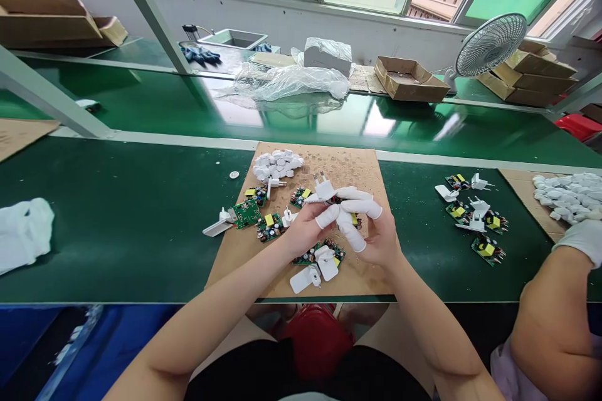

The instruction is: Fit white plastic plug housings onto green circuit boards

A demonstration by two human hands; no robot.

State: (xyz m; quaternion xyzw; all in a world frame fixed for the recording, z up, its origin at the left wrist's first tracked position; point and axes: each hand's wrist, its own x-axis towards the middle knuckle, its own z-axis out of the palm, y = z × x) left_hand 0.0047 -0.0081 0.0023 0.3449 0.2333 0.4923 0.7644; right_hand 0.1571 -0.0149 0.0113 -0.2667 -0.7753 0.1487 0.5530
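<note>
A white two-pin plug housing [323, 188] is held up over the cardboard sheet [329, 160], its pins pointing away from me. My left hand [308, 229] grips its near left side. Pressed against the near right side are the fingers of my right hand [374, 225]; white finger cots cover fingertips on both hands. What lies between the fingers is mostly hidden. Under and around my hands are green circuit boards with yellow parts, such as one board [269, 228] to the left. Another plug piece [306, 278] with a white panel lies near the front edge.
Small white pieces [277, 165] are heaped at the sheet's far left corner. More boards [486, 249] lie to the right, beside a co-worker's gloved hand [583, 241] and a white pile [567, 195]. A white cloth [26, 235] rests far left. A rail [188, 141] crosses behind the sheet.
</note>
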